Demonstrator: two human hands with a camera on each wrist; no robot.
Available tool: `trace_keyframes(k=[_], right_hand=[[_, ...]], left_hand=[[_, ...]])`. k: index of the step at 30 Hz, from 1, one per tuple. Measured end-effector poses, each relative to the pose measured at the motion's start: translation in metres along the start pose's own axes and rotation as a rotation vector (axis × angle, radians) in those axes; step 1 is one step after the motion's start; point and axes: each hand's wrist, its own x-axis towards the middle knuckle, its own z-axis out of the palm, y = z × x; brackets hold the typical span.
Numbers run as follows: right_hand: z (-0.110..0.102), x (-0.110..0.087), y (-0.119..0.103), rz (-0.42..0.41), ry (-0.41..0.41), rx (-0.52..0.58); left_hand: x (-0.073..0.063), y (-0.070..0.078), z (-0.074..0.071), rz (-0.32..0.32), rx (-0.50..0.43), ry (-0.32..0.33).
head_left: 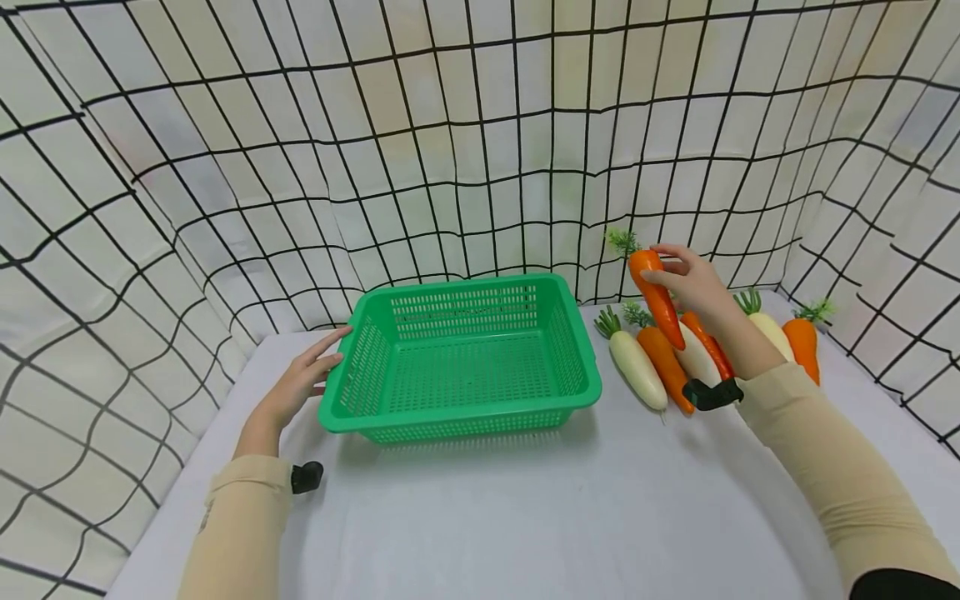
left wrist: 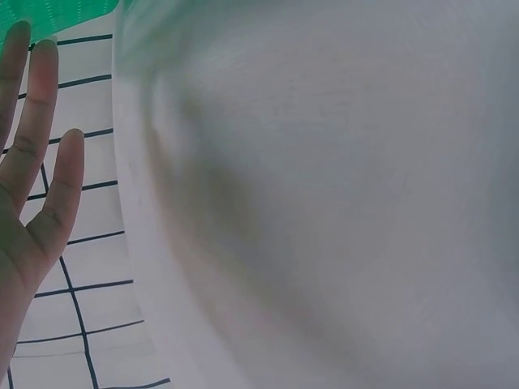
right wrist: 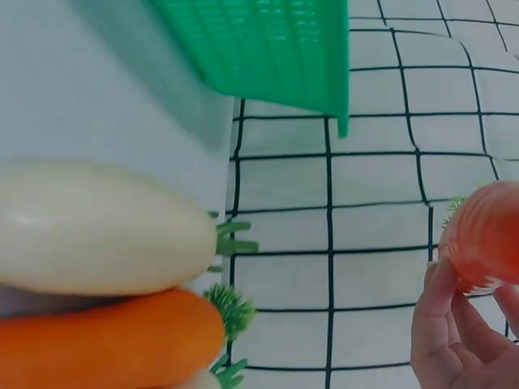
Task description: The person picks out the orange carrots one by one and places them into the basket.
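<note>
My right hand [head_left: 699, 287] grips an orange carrot [head_left: 657, 292] by its thick upper part, raised above the other vegetables. The carrot hangs tilted, its frilly green top up and its tip down. In the right wrist view the held carrot [right wrist: 491, 235] looks large and blurred at the right edge. My left hand [head_left: 298, 385] touches the left rim of a green plastic basket [head_left: 457, 423] with fairly straight fingers. No vegetables lie in the basket. In the left wrist view, the fingers [left wrist: 61, 190] are spread beside the basket's edge.
Right of the basket lie a white radish [head_left: 637, 371], a carrot [head_left: 664, 367] and more vegetables partly behind my right forearm. Farther right are another white radish [head_left: 768, 333] and carrot [head_left: 802, 343]. Black-lined white walls [head_left: 480, 150] enclose the white table [head_left: 480, 517].
</note>
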Motion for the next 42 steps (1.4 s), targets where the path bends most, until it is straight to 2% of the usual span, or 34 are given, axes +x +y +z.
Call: trace_keyframes(k=[6,14,17,25,31,42], right_hand=[[0.008,0.003,-0.016,0.033,-0.047,0.120],[0.031,-0.001,-0.043,0.059,-0.167,0.399],[0.039,0.000,-0.050,0.072,-0.198,0.467],[0.064,0.013,-0.061,0.082,-0.239,0.465],[0.083,0.025,-0.070,0.075,-0.280,0.441],[0.123,0.040,-0.082,0.092,-0.314,0.433]], left_hand=[[0.000,0.001,0.001,0.009,-0.008,0.002],[0.000,0.002,0.004,0.009,-0.010,0.014],[0.001,0.001,0.005,0.017,-0.008,0.016],[0.002,-0.006,0.008,0.028,-0.018,0.036],[0.003,-0.006,0.009,0.034,-0.023,0.057],[0.004,-0.008,0.013,0.053,-0.062,0.053]])
